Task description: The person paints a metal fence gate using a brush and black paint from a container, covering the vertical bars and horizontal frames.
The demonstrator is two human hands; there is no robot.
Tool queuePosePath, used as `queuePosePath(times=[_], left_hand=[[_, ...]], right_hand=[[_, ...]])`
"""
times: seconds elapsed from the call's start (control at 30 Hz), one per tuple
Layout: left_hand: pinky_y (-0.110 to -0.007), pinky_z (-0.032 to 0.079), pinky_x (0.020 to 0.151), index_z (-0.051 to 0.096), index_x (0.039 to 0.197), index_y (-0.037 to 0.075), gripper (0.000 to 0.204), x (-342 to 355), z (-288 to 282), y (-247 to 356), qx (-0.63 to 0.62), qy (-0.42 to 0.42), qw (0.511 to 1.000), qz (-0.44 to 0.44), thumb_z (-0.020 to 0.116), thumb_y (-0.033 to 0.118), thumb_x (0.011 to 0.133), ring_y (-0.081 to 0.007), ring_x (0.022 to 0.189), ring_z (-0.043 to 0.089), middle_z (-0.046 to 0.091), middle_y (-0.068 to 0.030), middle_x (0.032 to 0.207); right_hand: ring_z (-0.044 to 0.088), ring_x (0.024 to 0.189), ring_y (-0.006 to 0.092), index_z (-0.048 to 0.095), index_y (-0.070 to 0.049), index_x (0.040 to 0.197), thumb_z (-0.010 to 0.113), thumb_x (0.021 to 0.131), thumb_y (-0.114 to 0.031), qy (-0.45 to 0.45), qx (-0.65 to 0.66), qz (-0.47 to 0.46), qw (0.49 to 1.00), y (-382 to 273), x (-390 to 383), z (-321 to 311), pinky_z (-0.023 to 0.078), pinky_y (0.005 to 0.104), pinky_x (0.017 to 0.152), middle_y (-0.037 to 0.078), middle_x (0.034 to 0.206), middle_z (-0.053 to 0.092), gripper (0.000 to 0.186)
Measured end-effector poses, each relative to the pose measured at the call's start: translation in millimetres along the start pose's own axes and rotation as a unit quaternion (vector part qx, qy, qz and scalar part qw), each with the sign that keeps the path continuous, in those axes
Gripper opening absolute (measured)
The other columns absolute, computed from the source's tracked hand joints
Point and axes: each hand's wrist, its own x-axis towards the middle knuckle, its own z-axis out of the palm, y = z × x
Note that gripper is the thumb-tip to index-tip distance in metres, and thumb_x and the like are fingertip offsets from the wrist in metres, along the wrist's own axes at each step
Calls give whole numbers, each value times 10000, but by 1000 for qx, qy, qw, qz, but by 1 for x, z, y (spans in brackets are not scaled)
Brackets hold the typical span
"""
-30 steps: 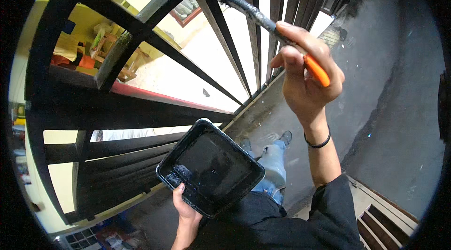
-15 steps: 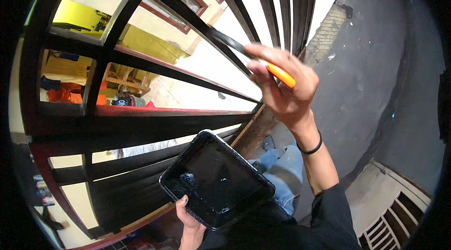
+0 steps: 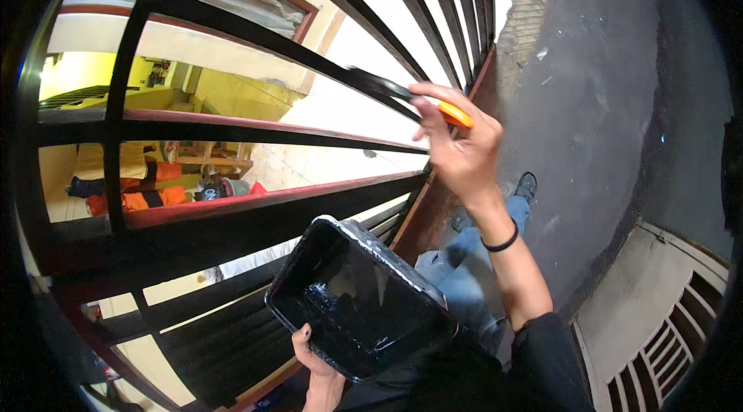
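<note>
My right hand (image 3: 468, 149) pinches a paintbrush (image 3: 455, 113) by its orange handle. The dark brush head is smeared by motion and lies over a black slat of the slatted railing (image 3: 255, 36); I cannot tell whether the bristles touch it. My left hand (image 3: 316, 362) grips the near left rim of a black rectangular tub (image 3: 360, 288), thumb over the edge and the other fingers hidden beneath. The tub is tilted, with wet black paint inside and pale smears on its far rim.
Through the slats show a yellow wall (image 3: 240, 90), orange cloths (image 3: 159, 199) and a small bucket (image 3: 232, 189). Dark grey floor (image 3: 596, 102) stretches to the right. A pale slatted panel (image 3: 642, 319) stands at lower right. My jeans-clad legs (image 3: 464, 257) are beside the railing's reddish edge.
The view has shifted along the railing. My right hand and the brush sit a little further left in view. The tub has tipped, so its outer far side now shows.
</note>
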Motion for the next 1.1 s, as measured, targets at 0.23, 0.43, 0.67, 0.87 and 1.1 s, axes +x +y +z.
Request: queuePosePath(times=[0.23, 0.43, 0.67, 0.87, 1.1], left_hand=[[-457, 538, 998, 608, 1339, 40, 610, 12, 7, 7, 9, -10, 1000, 19, 594, 450, 887, -319, 1136, 671, 692, -133, 1255], [-467, 531, 1022, 624, 1342, 71, 601, 31, 19, 7, -24, -52, 998, -26, 602, 469, 893, -309, 1156, 668, 697, -118, 1270], [-490, 441, 1142, 571, 1433, 62, 627, 60, 32, 2, -111, -124, 982, -93, 600, 423, 920, -345, 1304, 586, 619, -149, 1425], [-466, 461, 1135, 555, 1426, 15, 565, 68, 54, 0, -138, -175, 969, -102, 555, 372, 988, -317, 1292, 605, 626, -157, 1415], [-485, 497, 1090, 599, 1386, 30, 539, 67, 64, 3, -140, -173, 969, -109, 550, 396, 994, -329, 1229, 647, 674, -146, 1353]], right_hand=[[704, 707, 119, 763, -49, 1139, 757, 963, -123, -53, 91, -95, 990, -32, 20, 24, 532, 252, 595, 96, 1034, 794, 191], [686, 656, 93, 769, -28, 1136, 701, 1017, -137, -30, -75, 51, 995, 10, -25, -36, 522, 238, 556, 86, 940, 773, 175], [677, 649, 124, 694, 74, 1104, 590, 1090, -209, -3, -59, 31, 998, -126, -7, -72, 530, 228, 549, 152, 1042, 711, 302], [729, 710, 190, 738, 20, 1022, 720, 978, -121, -173, -226, -36, 958, -191, -7, -69, 568, 299, 640, 130, 926, 767, 149], [712, 669, 239, 692, -44, 920, 782, 884, -63, -306, -369, -107, 871, -190, -13, -39, 553, 325, 624, 85, 843, 738, 99]])
